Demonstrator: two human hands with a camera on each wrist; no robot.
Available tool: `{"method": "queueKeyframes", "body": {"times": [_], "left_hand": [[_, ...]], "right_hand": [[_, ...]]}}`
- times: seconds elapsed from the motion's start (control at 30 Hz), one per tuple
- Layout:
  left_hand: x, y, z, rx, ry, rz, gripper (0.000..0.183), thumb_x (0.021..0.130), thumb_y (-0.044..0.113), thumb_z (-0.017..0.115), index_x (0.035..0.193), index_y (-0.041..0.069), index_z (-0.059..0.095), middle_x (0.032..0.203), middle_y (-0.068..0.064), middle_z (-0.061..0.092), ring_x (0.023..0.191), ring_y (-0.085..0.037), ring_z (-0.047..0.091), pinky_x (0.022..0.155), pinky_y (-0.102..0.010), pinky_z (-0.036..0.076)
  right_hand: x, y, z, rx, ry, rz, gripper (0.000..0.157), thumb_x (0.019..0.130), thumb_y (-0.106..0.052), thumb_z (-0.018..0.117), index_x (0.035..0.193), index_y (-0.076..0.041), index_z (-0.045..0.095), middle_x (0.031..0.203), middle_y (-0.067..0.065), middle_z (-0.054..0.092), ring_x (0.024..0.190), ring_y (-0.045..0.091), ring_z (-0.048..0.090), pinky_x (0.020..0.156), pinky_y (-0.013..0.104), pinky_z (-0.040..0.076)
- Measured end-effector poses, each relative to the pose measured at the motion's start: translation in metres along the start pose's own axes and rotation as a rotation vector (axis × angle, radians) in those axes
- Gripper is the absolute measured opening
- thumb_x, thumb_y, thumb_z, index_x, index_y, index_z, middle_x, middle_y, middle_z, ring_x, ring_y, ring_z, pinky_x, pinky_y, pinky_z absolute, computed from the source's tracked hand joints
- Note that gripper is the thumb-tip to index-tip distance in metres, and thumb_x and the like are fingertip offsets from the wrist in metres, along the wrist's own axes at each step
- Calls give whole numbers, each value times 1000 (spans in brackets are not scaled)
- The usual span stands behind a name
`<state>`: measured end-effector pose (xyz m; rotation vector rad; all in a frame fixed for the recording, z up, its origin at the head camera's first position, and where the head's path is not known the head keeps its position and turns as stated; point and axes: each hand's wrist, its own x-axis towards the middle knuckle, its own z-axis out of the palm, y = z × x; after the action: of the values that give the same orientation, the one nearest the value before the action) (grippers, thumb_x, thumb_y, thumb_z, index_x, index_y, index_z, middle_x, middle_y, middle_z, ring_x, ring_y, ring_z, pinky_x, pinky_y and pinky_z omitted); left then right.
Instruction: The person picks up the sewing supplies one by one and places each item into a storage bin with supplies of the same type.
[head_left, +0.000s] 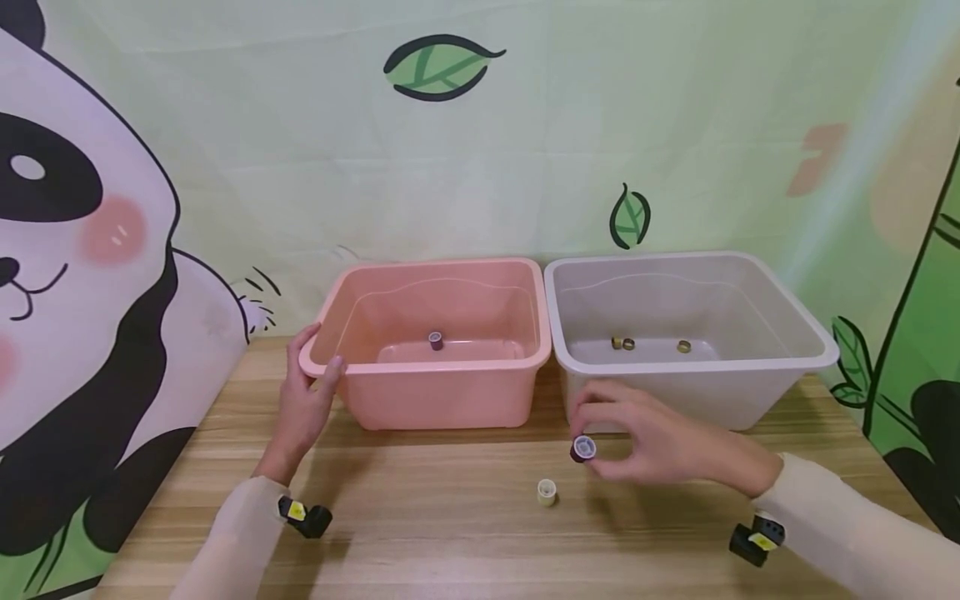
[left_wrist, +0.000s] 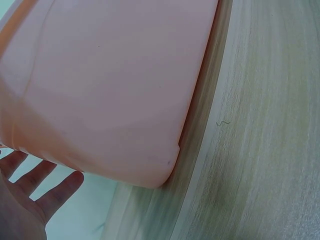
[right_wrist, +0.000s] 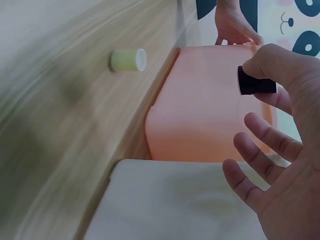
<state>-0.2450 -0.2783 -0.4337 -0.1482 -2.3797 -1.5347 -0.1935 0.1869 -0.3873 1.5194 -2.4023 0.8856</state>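
Note:
Between thumb and index finger, my right hand point(head_left: 645, 429) pinches a small dark purple bottle cap point(head_left: 583, 448), its pale inside facing up. It is held over the table in front of the grey bin point(head_left: 675, 367); in the right wrist view the other fingers point(right_wrist: 267, 145) are spread. A pale yellow cap point(head_left: 547, 492) stands on the table to the left of that hand. My left hand point(head_left: 303, 408) holds the left front corner of the pink bin point(head_left: 442, 396), thumb at the front rim and fingers along the outer side. Inside that bin lies another purple cap point(head_left: 436, 340).
Several small gold-coloured rings point(head_left: 628, 343) lie on the floor of the grey bin, which stands beside the pink one. Both bins are on a wood-grain table point(head_left: 435, 533), backed by a cloth point(head_left: 300, 150) printed with a panda and leaves.

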Motion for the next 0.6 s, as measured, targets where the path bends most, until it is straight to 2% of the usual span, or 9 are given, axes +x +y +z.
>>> {"method": "queueKeyframes", "body": {"times": [0.3, 0.47, 0.6], "left_hand": [[0, 1, 0, -4, -6, -6, 69, 105, 45, 55, 160, 36, 16, 162, -8, 35, 140, -30, 44, 110, -51, 43], [-1, 2, 0, -11, -7, 0, 69, 105, 43, 56, 161, 34, 16, 161, -8, 36, 140, -29, 45, 111, -50, 42], [0, 0, -1, -5, -6, 12, 70, 105, 38, 56, 162, 29, 16, 160, -10, 37, 139, -29, 46, 111, -46, 43]], "right_hand": [[9, -6, -9, 58, -28, 3, 31, 79, -9, 83, 101, -26, 68, 112, -9, 61, 99, 9, 61, 82, 31, 60], [17, -12, -16, 42, -54, -3, 29, 82, -11, 82, 102, -26, 69, 112, -11, 61, 98, 10, 61, 82, 30, 59], [27, -15, -25, 26, -47, -30, 27, 82, -10, 82, 101, -24, 69, 111, -9, 62, 95, 10, 60, 77, 28, 58]]}}
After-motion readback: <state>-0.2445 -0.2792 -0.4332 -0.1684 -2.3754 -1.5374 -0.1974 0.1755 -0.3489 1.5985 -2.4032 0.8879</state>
